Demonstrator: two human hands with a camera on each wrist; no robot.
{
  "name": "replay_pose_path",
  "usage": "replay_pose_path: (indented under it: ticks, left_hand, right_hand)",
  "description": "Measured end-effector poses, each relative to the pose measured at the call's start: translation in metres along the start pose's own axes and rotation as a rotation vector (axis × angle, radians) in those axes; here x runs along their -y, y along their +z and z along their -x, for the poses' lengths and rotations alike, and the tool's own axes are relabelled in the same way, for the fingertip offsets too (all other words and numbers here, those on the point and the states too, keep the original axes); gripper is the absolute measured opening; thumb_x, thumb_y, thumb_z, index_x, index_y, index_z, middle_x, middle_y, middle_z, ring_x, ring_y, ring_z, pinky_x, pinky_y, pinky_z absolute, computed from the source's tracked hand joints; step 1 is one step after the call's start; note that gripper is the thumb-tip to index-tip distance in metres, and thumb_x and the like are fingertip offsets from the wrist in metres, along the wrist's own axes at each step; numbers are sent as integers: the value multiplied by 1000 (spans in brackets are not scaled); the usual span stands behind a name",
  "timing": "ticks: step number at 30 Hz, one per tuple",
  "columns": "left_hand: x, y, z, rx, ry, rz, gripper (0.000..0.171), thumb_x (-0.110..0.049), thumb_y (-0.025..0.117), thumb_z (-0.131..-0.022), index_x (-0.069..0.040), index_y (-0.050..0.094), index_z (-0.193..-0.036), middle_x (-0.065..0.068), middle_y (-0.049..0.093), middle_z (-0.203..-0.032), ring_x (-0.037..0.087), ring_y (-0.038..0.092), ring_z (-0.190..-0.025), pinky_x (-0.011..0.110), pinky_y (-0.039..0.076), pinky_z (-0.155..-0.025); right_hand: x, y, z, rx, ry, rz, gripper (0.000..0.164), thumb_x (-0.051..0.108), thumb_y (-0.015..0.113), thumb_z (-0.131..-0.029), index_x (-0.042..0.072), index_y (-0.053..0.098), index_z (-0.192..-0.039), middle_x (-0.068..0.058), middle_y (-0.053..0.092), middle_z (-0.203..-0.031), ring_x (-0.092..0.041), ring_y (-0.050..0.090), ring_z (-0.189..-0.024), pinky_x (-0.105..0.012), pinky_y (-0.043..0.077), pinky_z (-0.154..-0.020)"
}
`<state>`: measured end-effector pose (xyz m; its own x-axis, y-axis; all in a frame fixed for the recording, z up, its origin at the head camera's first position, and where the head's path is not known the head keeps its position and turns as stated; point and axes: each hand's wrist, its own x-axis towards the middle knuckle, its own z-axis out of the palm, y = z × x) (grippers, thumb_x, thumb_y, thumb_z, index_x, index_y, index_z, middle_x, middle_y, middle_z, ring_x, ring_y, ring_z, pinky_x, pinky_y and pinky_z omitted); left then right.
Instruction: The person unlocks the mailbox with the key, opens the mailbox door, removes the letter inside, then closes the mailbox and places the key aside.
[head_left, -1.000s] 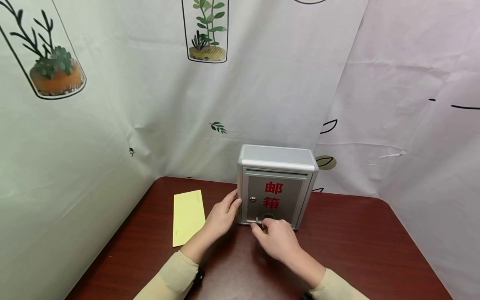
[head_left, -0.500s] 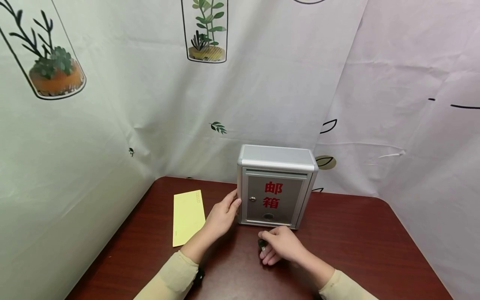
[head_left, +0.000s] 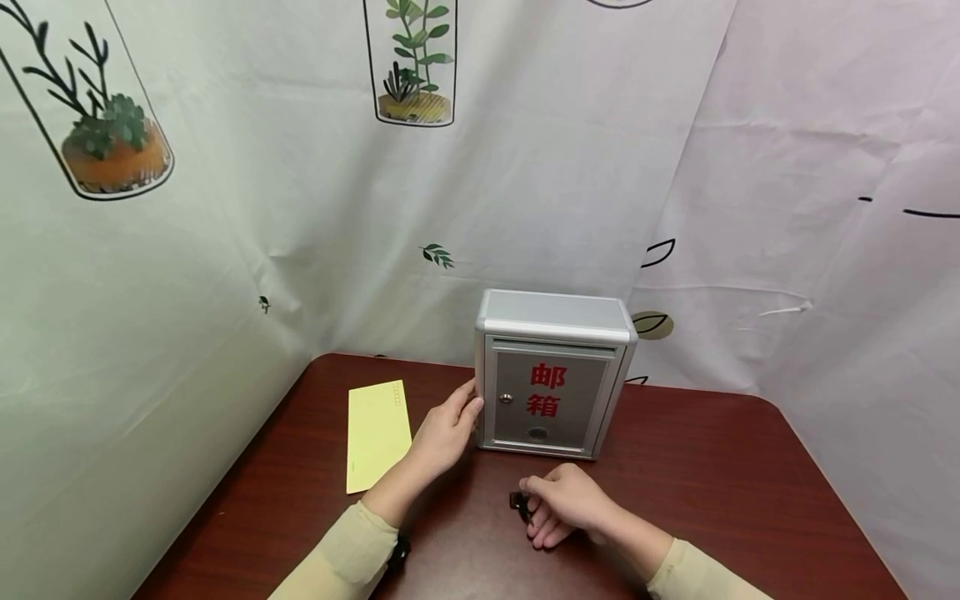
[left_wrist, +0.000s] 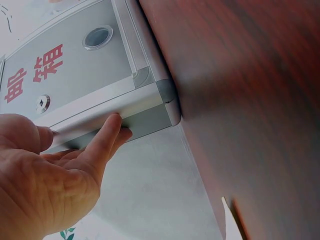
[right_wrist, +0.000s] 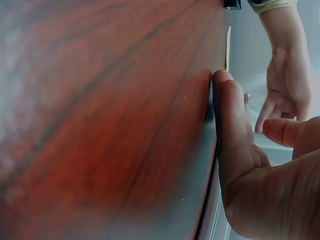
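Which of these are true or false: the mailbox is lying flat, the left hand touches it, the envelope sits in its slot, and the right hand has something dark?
1. The mailbox lies flat on the table. False: it stands upright.
2. The left hand rests against the mailbox's side. True.
3. The yellow envelope sits in the slot. False: it lies on the table, left of the mailbox.
4. The right hand holds a small dark object at the tabletop. True.
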<state>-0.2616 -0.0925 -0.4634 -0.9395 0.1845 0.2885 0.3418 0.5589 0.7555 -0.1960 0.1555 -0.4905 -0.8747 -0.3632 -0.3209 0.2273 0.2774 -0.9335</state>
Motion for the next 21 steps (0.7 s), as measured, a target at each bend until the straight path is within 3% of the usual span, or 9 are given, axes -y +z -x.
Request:
replay_pose_path:
  ticks: [6, 9, 12, 17, 21]
  left_hand:
    - [0, 1, -1, -5, 4, -3, 53, -35, 53, -120, -6, 54, -165, 18, 78, -132, 25, 80, -99, 58, 58, -103]
    - [0, 2, -1, -3, 13, -7, 53, -34, 53, -120, -5, 54, -164, 19, 75, -138, 28, 80, -103, 59, 57, -105]
    - [1, 2, -2, 4, 15, -6, 53, -33, 54, -120, -5, 53, -164, 20, 70, -147, 34, 77, -118, 60, 54, -111]
    - [4, 0, -1, 38, 9, -8, 58, -37, 55, -119, -4, 50, -166, 19, 62, -159, 41, 61, -143, 62, 49, -117]
    - [9, -5, 1, 68, -11, -29, 68, -46, 57, -117, -2, 46, -168, 18, 61, -159, 41, 60, -145, 62, 48, -117]
  right_hand:
    - [-1, -3, 2, -22, -18, 21, 43, 32, 67, -107, -7, 71, -90, -21, 76, -72, -20, 74, -54, -34, 62, -50]
    - [-3, -7, 5, -44, -31, 45, 43, 33, 66, -108, -6, 73, -91, -19, 77, -72, -19, 74, -54, -35, 62, -50]
    - [-4, -15, 8, -74, -48, 63, 42, 31, 66, -110, -6, 73, -93, -17, 76, -73, -19, 73, -56, -35, 63, -52]
    - [-5, -31, 14, -153, -70, 100, 38, 29, 67, -111, -7, 73, -97, -14, 76, -75, -21, 75, -61, -38, 65, -56]
    - [-4, -45, 18, -253, -86, 178, 37, 29, 70, -110, -5, 73, -99, -12, 77, -78, -24, 76, -67, -40, 65, -60]
